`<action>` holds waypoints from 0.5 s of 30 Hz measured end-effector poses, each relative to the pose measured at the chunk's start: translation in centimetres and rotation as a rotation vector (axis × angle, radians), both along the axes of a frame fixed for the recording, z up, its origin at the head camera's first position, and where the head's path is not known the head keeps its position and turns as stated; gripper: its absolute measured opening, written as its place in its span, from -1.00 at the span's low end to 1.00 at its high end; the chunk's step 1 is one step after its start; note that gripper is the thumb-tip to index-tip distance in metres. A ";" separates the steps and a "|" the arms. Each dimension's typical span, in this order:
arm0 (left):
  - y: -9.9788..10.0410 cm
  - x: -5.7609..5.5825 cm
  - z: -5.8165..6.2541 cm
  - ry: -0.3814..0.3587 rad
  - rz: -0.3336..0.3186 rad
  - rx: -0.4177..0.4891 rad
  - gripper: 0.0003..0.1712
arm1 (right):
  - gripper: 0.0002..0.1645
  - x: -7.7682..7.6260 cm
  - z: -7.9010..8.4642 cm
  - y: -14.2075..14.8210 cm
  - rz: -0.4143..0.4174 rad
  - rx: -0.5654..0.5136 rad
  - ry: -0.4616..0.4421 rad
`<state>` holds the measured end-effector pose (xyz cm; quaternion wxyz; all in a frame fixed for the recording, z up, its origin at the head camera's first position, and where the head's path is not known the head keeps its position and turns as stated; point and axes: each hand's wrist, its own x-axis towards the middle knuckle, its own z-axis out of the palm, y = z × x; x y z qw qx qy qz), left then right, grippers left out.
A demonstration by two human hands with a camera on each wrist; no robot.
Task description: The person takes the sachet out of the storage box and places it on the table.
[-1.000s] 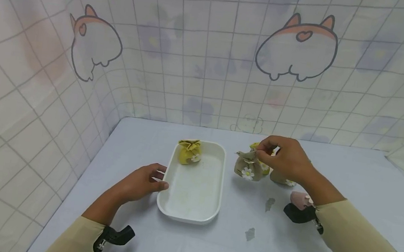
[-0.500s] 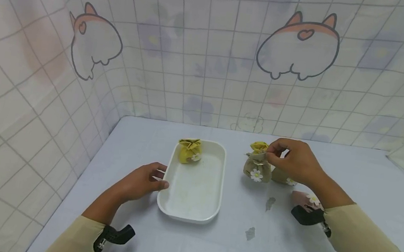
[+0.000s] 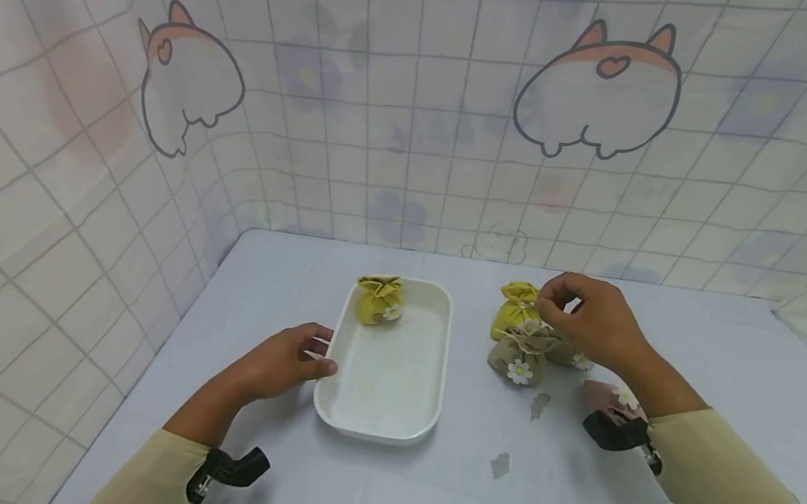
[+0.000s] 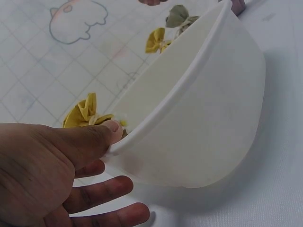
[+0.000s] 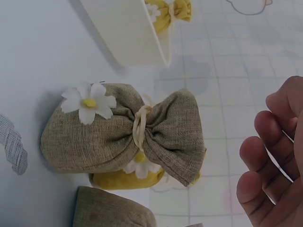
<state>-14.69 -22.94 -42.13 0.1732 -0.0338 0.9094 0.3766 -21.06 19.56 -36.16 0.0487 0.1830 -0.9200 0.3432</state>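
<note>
My left hand [image 3: 287, 362] is at the left side of a white tray [image 3: 381, 438], steadying it. In the left wrist view the thumb lies over the tray's rim [image 4: 189, 75], with the index finger below it outside; the other fingers extend apart from the wall. My right hand [image 3: 584, 316] hovers over several cloth pouches, its fingers loosely bent and holding nothing. Below it a grey-brown pouch [image 5: 94, 137] with a white flower and a tied neck rests on the table. A yellow pouch [image 3: 513, 312] stands behind that one, and another yellow pouch [image 3: 378, 303] sits inside the tray's far left corner.
A second grey-brown pouch [image 5: 109, 208] lies beside the first. A pink pouch [image 3: 612, 400] is near the right wrist, partly hidden by the black wrist mount [image 3: 616, 432]. Two grey patches [image 3: 501, 466] mark the white tabletop. A printed curtain [image 3: 420, 119] hangs behind.
The right hand moved the grey-brown pouch rightward, then let go of it; the pouch now sits lower, leaving the yellow one behind more visible. Left hand and tray stayed put.
</note>
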 end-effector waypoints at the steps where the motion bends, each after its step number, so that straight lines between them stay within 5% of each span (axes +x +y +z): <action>1: 0.0 0.0 0.0 -0.002 0.001 0.000 -0.36 | -0.88 0.0 0.0 -0.1 0.006 -0.001 -0.003; 15: -0.1 0.1 0.2 -0.003 -0.001 0.014 -0.37 | -0.82 -0.7 -0.1 -1.8 0.031 -0.003 -0.051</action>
